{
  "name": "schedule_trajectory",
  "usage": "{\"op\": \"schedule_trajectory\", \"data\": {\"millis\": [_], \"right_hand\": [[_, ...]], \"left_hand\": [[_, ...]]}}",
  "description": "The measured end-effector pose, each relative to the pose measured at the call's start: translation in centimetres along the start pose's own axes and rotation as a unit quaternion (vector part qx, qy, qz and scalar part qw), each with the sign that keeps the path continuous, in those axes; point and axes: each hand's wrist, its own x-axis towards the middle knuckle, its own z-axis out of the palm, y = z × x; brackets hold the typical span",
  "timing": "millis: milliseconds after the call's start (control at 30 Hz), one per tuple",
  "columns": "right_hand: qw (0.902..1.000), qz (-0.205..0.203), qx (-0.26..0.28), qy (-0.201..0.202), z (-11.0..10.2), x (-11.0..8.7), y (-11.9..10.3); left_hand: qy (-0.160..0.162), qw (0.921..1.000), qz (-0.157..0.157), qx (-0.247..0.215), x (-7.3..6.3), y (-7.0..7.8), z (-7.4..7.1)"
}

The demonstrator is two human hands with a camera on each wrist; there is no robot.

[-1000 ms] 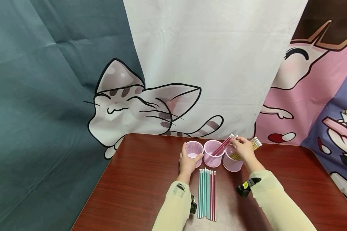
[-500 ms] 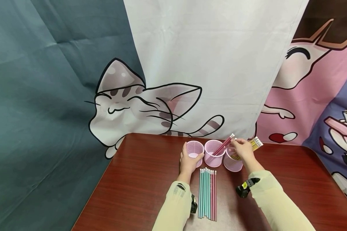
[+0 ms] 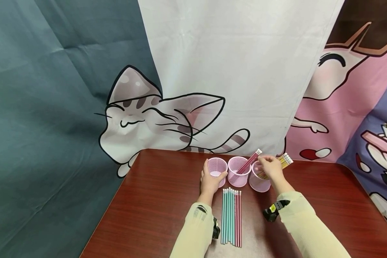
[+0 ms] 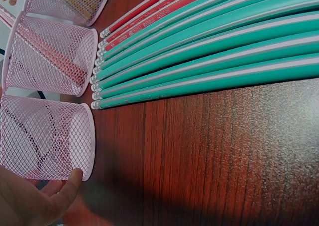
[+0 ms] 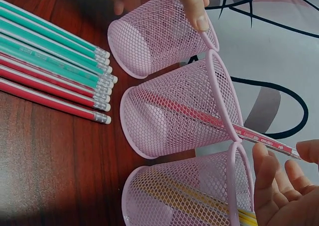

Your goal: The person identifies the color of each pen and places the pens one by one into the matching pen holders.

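Observation:
My left hand [image 3: 210,180] grips the left pink mesh pencil cup [image 4: 45,136], thumb on the near side and fingers around the far side. No pencils show in that cup. Red pencils [image 3: 249,161] lean in the middle mesh cup [image 3: 234,179], eraser ends up and tilted right. Beside those ends is my right hand [image 3: 271,167], fingers loosely bent; in the right wrist view its fingertips are close to the red pencil [image 5: 259,138], and whether they touch it is unclear. Yellow pencils [image 3: 286,159] stand in the right mesh cup [image 3: 259,184], partly hidden behind my right hand.
In front of the cups, several green pencils [image 3: 227,215] and a few red pencils [image 3: 238,218] lie side by side on the brown wooden table [image 3: 154,204], erasers towards the cups. A printed cloth [image 3: 245,71] hangs behind the table's far edge.
A red pencil end that stood apart at my right fingertips now sits with the other red ends in the middle cup. My left hand stays on its cup.

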Motion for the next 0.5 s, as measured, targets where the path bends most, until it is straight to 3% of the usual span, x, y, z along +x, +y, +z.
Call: {"op": "schedule_trajectory", "data": {"millis": [133,233,367,500], "right_hand": [[0.9999,-0.009,0.004,0.003,0.1,-0.6,-0.2],[0.9992,-0.033,0.004,-0.023,0.4,-1.4,0.0],[0.9922,-0.066,-0.021,-0.104,0.9,-2.7,1.3],[0.9755,-0.082,-0.081,-0.187,1.4,-3.8,3.9]], "left_hand": [[0.001,1.0,0.001,-0.002,0.1,-0.1,0.1],[0.0,1.0,0.0,-0.004,0.1,-0.2,0.1],[0.0,1.0,0.002,-0.001,0.0,-0.2,0.2],[0.0,1.0,0.0,-0.003,0.0,-0.2,0.1]]}}
